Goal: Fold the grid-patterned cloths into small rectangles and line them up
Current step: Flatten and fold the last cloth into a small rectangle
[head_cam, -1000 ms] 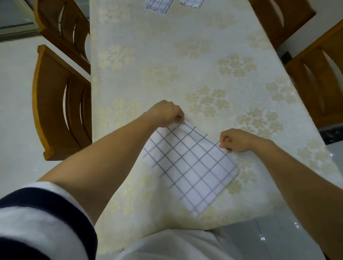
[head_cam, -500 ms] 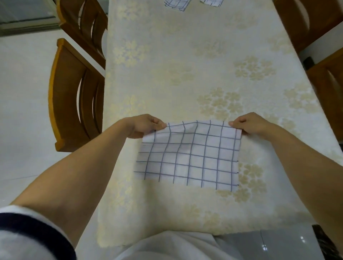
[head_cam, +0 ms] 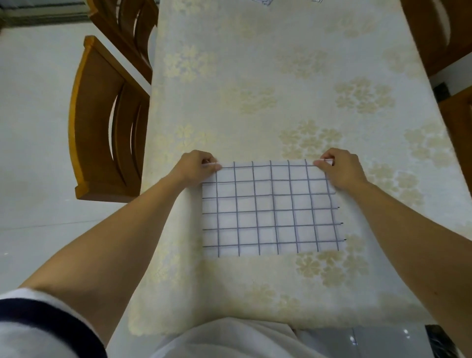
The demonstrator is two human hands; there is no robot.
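A white cloth with a dark grid [head_cam: 270, 208] lies flat and squared on the table near its front edge. My left hand [head_cam: 196, 167] pinches the cloth's far left corner. My right hand [head_cam: 341, 168] pinches its far right corner. The cloth is stretched straight between the two hands. At the far end of the table, slivers of two more grid cloths [head_cam: 264, 2] [head_cam: 316, 1] show at the top edge of the view, mostly cut off.
The table wears a cream tablecloth with pale gold flowers [head_cam: 255, 76]. Wooden chairs stand at the left [head_cam: 102, 122] and at the right [head_cam: 434, 30]. The pale tiled floor [head_cam: 33, 127] lies beyond the table's left edge.
The cloth has turned from a diagonal lie to square with the table and now lies flat. Both hands have moved apart, still pinching its far corners.
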